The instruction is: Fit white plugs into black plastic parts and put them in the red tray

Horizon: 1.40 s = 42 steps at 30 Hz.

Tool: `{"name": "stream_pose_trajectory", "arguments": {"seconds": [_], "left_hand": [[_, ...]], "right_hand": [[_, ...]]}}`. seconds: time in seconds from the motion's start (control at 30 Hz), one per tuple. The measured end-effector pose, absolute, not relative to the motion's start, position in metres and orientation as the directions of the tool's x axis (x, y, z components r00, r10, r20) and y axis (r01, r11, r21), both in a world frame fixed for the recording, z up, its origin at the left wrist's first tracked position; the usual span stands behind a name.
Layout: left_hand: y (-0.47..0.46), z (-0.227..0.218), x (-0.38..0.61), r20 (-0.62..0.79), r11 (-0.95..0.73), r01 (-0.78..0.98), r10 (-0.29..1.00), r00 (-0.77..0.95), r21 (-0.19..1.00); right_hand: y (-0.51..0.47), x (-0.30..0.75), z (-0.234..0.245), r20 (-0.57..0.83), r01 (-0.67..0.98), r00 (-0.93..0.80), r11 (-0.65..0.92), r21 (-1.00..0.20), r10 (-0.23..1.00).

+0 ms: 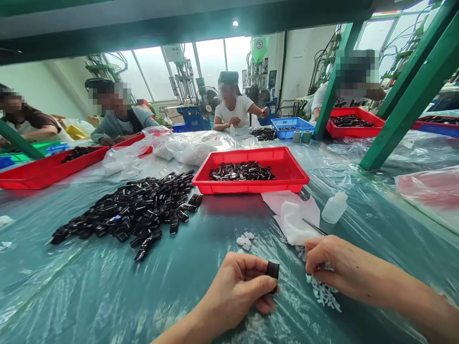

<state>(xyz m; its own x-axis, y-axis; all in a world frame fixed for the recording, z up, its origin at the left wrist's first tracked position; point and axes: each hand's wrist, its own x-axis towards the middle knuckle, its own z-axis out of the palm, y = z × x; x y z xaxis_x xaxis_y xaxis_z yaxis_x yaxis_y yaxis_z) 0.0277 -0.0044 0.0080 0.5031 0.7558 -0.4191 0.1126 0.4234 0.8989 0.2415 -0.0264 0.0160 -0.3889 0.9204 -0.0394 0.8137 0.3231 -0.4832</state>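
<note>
A black moulded plastic piece (273, 270) is pinched in our left hand (233, 286), at about 5 o'clock in the head view. Its long axis stands nearly upright, with its dark face turned toward the right hand (344, 265).

Beneath our hands lies a clear plastic sheet (107, 296) spread over a teal-looking table. A loose heap of matching black pieces (125, 212) sits at 9 o'clock, and a red plastic tray (251, 188) holding more of them stands at 12 o'clock. Between 1 and 3 o'clock, a white cloth (296, 222) lies just below the tray, with a slim metal tool (313, 227) across it and a plastic bottle (334, 208) on its side beside it. Farther off, three co-workers (233, 102) sit around the table, before green steel frames (333, 95) and moulding machines (258, 71) by the windows.

Our left thumb and fingers are together, clamped on the black piece. Our right fingers are curled together and touch a scatter of white plastic bits (322, 291), though we cannot tell whether they grip any.
</note>
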Motion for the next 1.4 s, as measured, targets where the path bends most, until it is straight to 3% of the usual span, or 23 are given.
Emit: {"name": "stream_pose_trajectory", "arguments": {"seconds": [0.13, 0.5, 0.63, 0.73, 0.83, 0.9, 0.97, 1.13, 1.4], "left_hand": [[-0.005, 0.006, 0.028, -0.416, 0.409, 0.133, 0.75, 0.515, 0.903], [-0.006, 0.003, 0.027, -0.415, 0.372, 0.197, 0.712, 0.567, 0.907], [-0.006, 0.003, 0.028, -0.412, 0.372, 0.193, 0.71, 0.571, 0.908], [-0.006, 0.003, 0.028, -0.414, 0.385, 0.18, 0.707, 0.574, 0.905], [-0.007, 0.003, 0.027, -0.428, 0.41, 0.169, 0.699, 0.573, 0.896], [-0.008, 0.003, 0.027, -0.429, 0.421, 0.159, 0.691, 0.582, 0.893], [-0.009, 0.004, 0.027, -0.42, 0.424, 0.143, 0.685, 0.595, 0.894], [-0.01, 0.005, 0.027, -0.408, 0.447, 0.095, 0.683, 0.606, 0.89], [-0.01, 0.005, 0.026, -0.375, 0.429, 0.059, 0.704, 0.603, 0.901]], "right_hand": [[-0.027, 0.234, 0.017, -0.102, 0.853, -0.396, 0.325, -0.408, 0.912], [-0.029, 0.229, 0.011, -0.088, 0.828, -0.422, 0.344, -0.443, 0.902], [-0.03, 0.225, 0.01, -0.013, 0.797, -0.447, 0.391, -0.46, 0.894], [-0.029, 0.22, 0.011, 0.074, 0.786, -0.33, 0.318, -0.53, 0.941], [-0.028, 0.215, 0.014, 0.054, 0.637, -0.227, 0.191, -0.747, 0.972], [-0.027, 0.212, 0.015, -0.003, 0.437, -0.201, 0.087, -0.895, 0.979], [-0.026, 0.209, 0.016, -0.057, 0.243, -0.169, -0.014, -0.97, 0.984], [-0.026, 0.205, 0.017, -0.098, 0.029, -0.107, -0.095, -0.995, 0.989], [-0.03, 0.203, 0.017, 0.113, 0.054, -0.193, 0.126, -0.991, 0.975]]}}
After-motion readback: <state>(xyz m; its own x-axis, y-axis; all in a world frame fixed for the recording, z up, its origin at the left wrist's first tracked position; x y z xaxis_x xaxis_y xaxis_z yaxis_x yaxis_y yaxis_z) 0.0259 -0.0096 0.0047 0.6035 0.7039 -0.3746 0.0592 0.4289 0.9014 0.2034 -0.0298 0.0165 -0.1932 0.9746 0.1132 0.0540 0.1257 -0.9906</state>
